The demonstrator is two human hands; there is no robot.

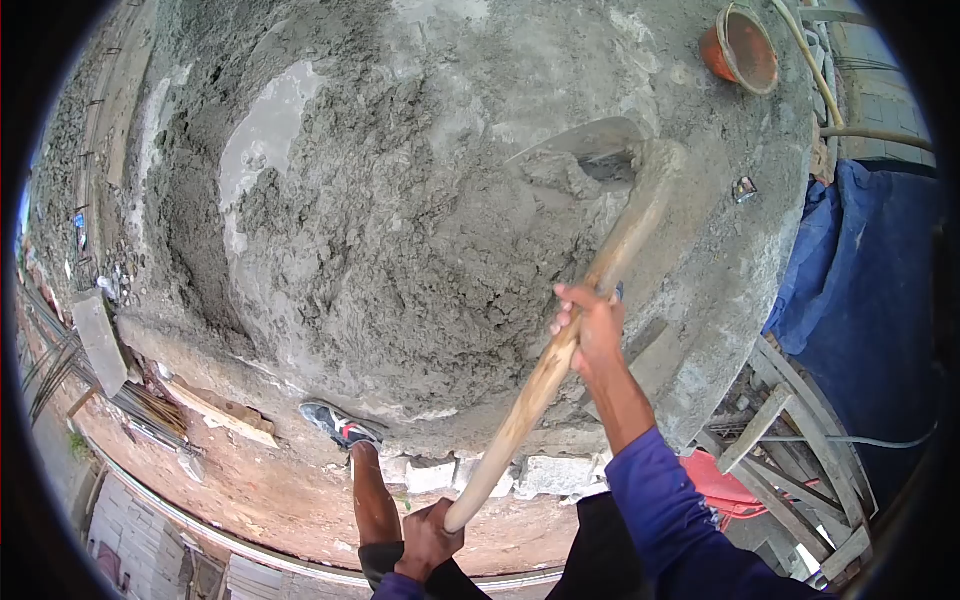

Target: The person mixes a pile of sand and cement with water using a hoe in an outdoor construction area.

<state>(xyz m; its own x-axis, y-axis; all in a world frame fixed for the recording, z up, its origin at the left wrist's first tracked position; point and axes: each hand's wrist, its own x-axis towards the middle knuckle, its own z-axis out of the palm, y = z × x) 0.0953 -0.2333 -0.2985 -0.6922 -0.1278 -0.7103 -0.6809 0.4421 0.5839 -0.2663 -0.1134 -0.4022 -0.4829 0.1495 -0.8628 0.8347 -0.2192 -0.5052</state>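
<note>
A long wooden handle (525,405) runs diagonally from the bottom centre up to a hoe blade (590,140) that rests in wet grey mortar (390,250). Low in the view, my left hand (430,540) is wrapped round the handle's lower end. Higher up, near the middle of the handle, my right hand (595,325) is closed round it. The blade's lower part is hidden by mortar, some of which lies against it.
An orange bucket (750,55) lies tipped at the upper right. Blue tarp (850,270) and wooden planks (765,430) are at the right. My shoe (340,424) stands at the slab's lower edge, beside white blocks (555,475). Steel bars lie at the left.
</note>
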